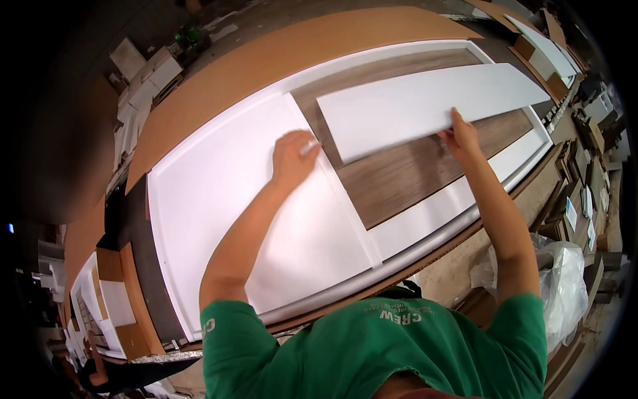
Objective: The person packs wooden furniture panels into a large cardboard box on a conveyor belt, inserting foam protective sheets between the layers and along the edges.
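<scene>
A long white board is tilted above the brown wood-grain panel. My right hand grips its near long edge, thumb on top and fingers underneath. Left of the board's end, my left hand is pinched closed over a white panel. Something small and pale shows at its fingertips, too small to name. White rails frame both panels, with a white dividing strip between them. This whole flat assembly lies inside an opened cardboard carton.
Clear plastic film is bunched at the right, beside stacked cardboard strips. Another carton with white parts stands at the lower left, where another person's arm shows. White boxes are stacked at the back left.
</scene>
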`<state>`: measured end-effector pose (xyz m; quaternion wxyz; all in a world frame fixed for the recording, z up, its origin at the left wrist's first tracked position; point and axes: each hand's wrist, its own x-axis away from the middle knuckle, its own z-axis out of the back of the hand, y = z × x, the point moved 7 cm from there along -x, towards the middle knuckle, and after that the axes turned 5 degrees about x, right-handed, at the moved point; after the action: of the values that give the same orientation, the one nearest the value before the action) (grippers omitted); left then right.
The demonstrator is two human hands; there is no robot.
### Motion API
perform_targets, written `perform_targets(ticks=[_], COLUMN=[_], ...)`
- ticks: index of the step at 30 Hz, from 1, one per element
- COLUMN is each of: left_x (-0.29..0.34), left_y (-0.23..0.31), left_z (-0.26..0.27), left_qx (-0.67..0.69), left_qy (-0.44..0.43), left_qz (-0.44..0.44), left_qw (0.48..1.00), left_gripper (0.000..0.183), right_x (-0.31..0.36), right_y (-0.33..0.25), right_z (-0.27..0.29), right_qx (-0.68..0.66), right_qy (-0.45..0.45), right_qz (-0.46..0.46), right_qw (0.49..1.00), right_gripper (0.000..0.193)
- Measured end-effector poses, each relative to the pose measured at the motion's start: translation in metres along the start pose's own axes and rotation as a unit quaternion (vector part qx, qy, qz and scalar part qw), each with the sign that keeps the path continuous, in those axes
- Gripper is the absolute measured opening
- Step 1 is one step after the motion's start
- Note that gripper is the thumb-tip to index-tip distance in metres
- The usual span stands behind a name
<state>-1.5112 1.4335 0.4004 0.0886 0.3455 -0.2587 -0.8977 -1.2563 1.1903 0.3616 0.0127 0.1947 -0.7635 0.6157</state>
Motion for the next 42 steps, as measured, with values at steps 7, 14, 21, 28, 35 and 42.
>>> perform_targets(ticks=[7, 14, 21, 28, 35, 42], left_x=[-0.051, -0.033, -0.039, -0.041, -0.040, -0.043], left_y=[-0.011, -0.006, 0.008, 0.014, 0.015, 0.019], left_z=[-0.044, -0.053, -0.044, -0.046, -0.036, -0.042], left_qx=[-0.137, -0.208, -0.175, -0.155, -0.160, -0.168], left_qy=[-0.047, -0.208, -0.154, -0.114, -0.093, -0.094], left_qz=[0.022, 0.041, -0.012, -0.062, -0.065, -0.079], left_qw=[0.989, 0.955, 0.972, 0.979, 0.981, 0.978], left_gripper=[0.054, 0.072, 0.065, 0.053, 0.046, 0.051], right_x=[-0.055, -0.062, -0.044, -0.086, -0.079, -0.094], right_y=[0.035, 0.019, -0.024, -0.045, -0.028, -0.022], right_z=[-0.026, -0.053, -0.069, -0.043, -0.048, -0.049], right_qx=[0.137, 0.368, 0.794, 0.722, 0.765, 0.744], right_qy=[-0.040, -0.115, -0.116, 0.098, -0.070, -0.006], right_qz=[-0.098, -0.153, 0.057, 0.336, 0.283, 0.296], right_qw=[0.985, 0.910, 0.594, 0.596, 0.574, 0.598], right_gripper=[0.029, 0.042, 0.050, 0.056, 0.055, 0.049])
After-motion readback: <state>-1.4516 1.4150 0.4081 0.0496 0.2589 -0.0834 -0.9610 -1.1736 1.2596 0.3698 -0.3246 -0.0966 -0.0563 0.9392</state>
